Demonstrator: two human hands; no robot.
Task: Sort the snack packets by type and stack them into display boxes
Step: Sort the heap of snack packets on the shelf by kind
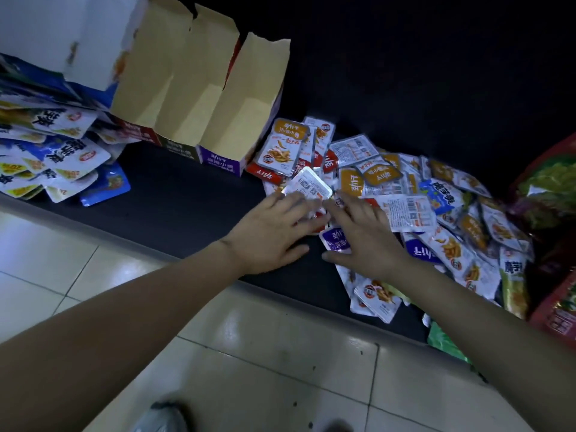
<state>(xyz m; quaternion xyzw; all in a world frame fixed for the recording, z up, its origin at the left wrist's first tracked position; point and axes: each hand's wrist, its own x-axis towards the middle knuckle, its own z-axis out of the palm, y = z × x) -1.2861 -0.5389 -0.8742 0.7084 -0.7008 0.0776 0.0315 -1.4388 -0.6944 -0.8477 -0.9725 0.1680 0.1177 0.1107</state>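
**Fingers [300, 201] flat on a white packet, right of the purple box**

Fingers of the left hand [271, 235] lie nearly straight and close together, palm down. Their tips rest on the near edge of a white packet [308, 183]. The thumb sticks out sideways over the mat [187, 194]. No pinch shows.

The right hand [366, 241] lies just beside it, also palm down. Its fingers are straight and slightly spread, and their tips reach the near right corner of the same packet. Its thumb splays toward the left hand. A purple packet [335, 241] lies partly under this palm, between the two thumbs. Whether either hand is lifting anything cannot be told.

The white packet lies barcode side up and tilted, on red packets, to the right of the purple box [221, 162] and nearer the person. An orange packet [282, 145] lies just right of that box, touching or almost touching it. The main pile [436, 213] of mixed packets spreads further right from there. A red bag [551, 188] sits beyond its far end.

Left of the purple box, two more boxes [174, 88] stand in a row against it, with their brown flaps upright. A white box [62, 35] stands further left. Below it lies a blue-and-white heap [53, 151] of larger packets.

The purple box stands on the dark mat. Pale floor tiles [249, 353] lie nearer than the mat's edge, and a grey shoe [162, 416] shows at the bottom.
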